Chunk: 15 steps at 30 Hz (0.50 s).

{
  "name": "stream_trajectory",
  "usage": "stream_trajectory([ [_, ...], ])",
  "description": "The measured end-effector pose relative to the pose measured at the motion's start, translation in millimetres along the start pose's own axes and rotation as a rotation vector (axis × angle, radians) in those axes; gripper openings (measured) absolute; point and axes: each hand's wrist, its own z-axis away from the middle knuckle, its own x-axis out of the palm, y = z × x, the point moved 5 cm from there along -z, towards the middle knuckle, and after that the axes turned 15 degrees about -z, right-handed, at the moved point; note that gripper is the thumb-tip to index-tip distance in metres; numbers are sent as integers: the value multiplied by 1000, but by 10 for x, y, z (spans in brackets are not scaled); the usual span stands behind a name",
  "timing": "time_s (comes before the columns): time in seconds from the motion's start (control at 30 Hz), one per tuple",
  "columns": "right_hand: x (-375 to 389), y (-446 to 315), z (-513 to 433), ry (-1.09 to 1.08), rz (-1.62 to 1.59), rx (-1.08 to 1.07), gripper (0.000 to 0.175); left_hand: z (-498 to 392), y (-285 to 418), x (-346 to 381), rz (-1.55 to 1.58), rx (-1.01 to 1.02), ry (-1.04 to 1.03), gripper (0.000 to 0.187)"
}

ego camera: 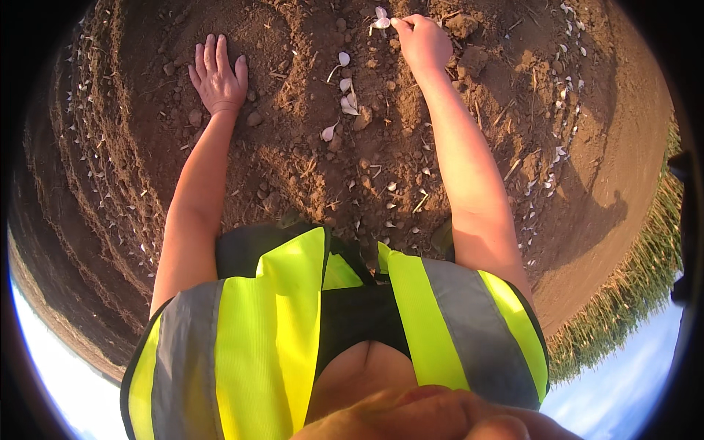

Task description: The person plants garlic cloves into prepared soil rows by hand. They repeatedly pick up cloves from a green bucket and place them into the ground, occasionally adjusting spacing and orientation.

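Observation:
My left hand point(220, 80) presses palm down on the brown soil point(264, 132), fingers a little apart, holding nothing. Farther right, my right hand point(424, 48) is curled, with thumb and fingertip pinched at the edge of a pale garlic clove point(381, 23) near the top of the view. A second clove point(380, 11) lies right behind it. Between my arms runs a line of loose cloves: one white clove point(344, 59) with a dry stem strand, a small cluster point(348, 102), and a pinkish clove point(329, 132) closer to me.
Smaller cloves point(391, 186) lie scattered nearer my body. Rows of cloves run along furrows at the right point(560, 151) and left point(82, 88). Soil clods point(472, 60) sit beside my right hand. Tall grass point(616, 308) borders the field at right.

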Motion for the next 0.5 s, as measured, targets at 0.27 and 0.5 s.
stream_trajectory([
  [0.27,578,-383,294,469,-117,-148,20,0,3,10,-21,10,-28,58],
  [0.5,413,-212,316,411,-392,-194,24,-16,11,16,-39,27,-10,59],
])
